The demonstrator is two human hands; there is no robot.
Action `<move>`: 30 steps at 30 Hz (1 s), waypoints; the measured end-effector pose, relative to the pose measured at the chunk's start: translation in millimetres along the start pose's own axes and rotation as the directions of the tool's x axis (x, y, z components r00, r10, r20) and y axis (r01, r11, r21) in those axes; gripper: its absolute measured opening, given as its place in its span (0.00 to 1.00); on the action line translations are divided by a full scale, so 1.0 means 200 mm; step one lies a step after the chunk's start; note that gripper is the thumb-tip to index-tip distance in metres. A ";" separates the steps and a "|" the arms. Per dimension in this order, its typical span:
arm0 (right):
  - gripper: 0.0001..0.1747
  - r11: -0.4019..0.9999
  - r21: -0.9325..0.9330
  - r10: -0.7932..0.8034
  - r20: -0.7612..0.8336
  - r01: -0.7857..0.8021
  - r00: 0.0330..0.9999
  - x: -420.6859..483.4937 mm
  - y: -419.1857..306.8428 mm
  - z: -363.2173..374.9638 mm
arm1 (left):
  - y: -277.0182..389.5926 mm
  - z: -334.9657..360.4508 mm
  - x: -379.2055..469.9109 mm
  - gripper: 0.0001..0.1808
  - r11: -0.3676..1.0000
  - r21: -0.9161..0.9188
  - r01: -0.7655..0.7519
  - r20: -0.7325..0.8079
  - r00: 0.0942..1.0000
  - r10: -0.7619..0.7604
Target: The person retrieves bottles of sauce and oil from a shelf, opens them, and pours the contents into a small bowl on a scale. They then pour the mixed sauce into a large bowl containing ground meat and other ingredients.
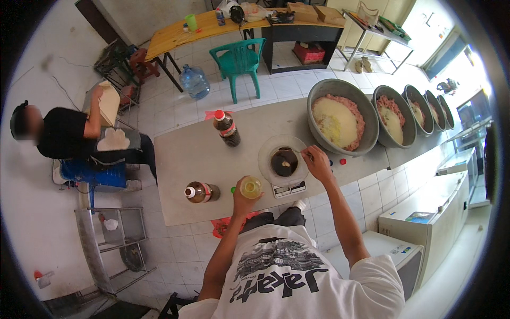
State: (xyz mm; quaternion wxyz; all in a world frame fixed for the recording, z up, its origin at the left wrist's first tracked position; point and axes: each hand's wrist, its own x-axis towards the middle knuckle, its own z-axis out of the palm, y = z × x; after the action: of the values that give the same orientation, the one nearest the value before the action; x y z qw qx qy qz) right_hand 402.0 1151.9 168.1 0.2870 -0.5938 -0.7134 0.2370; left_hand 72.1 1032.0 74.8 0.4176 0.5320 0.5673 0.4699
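My left hand (242, 204) grips a container of yellowish liquid (251, 187), seen from above, beside a digital kitchen scale (283, 191). On the scale rests a wide clear bowl (266, 159) of dark liquid (281, 169) with a small pale patch in it. At the bowl's right rim, my right hand (317, 162) pinches a thin utensil, probably a spoon, that reaches over the liquid. A red-capped bottle of dark sauce (228, 129) stands beyond the bowl. An uncapped bottle (202, 192) is to the left of my left hand.
Large grey tubs (368, 137) of ground meat and pale powder line the table's (187, 155) right side. A red cap (342, 161) lies near them. A person in black (65, 131) sits at the left. A green chair (239, 60) and water jug (194, 81) are beyond.
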 end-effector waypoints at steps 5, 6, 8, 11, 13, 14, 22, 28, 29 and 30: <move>0.06 0.992 0.123 -0.024 -0.083 0.034 0.996 -0.10 -0.22 -0.18 | 0.00 0.01 0.00 0.47 0.997 -0.076 -0.017 -0.026 1.000 0.015; 0.05 0.985 0.170 0.022 -0.099 -0.005 0.995 -0.11 -0.26 -0.21 | 0.00 0.01 0.00 0.47 0.998 -0.061 -0.026 -0.030 0.999 0.024; 0.06 0.993 0.107 -0.030 -0.138 0.045 0.990 -0.12 -0.36 -0.31 | 0.00 0.01 0.00 0.47 0.998 -0.041 -0.058 -0.040 0.998 0.056; 0.07 0.996 0.071 -0.042 -0.202 0.057 0.979 -0.15 -0.49 -0.45 | 0.00 0.01 0.01 0.46 0.996 -0.058 -0.068 -0.034 0.997 0.067; 0.07 0.997 0.075 0.025 -0.204 -0.010 0.979 -0.18 -0.52 -0.52 | 0.01 0.00 0.01 0.45 0.994 -0.103 0.038 0.003 0.999 -0.038; 0.08 0.993 0.086 0.095 -0.181 -0.081 0.979 -0.20 -0.51 -0.51 | 0.01 0.00 0.01 0.45 0.993 -0.121 -0.005 -0.009 1.000 0.004; 0.08 0.985 -0.151 0.078 -0.063 -0.086 0.995 -0.37 -0.02 0.09 | 0.00 -0.01 0.13 0.43 0.990 -0.144 0.007 -0.082 0.996 -0.019; 0.16 0.901 0.326 0.315 -0.036 -0.287 0.949 -0.49 0.20 0.17 | -0.05 -0.08 0.28 0.48 0.998 0.048 0.046 -0.150 0.988 -0.039; 0.14 0.902 0.340 0.296 -0.039 -0.266 0.954 -0.49 0.19 0.17 | -0.06 -0.08 0.30 0.49 1.000 0.019 -0.007 -0.158 0.987 0.010; 0.13 0.879 0.387 0.319 -0.044 -0.278 0.947 -0.48 0.17 0.17 | -0.06 -0.09 0.30 0.50 1.000 0.022 -0.015 -0.166 0.986 0.019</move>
State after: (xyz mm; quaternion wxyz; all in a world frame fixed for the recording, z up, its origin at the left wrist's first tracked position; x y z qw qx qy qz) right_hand 415.6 1063.9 108.5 0.3930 -0.6422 -0.5383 0.3786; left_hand 47.1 1091.1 67.5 0.3593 0.5004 0.6003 0.5101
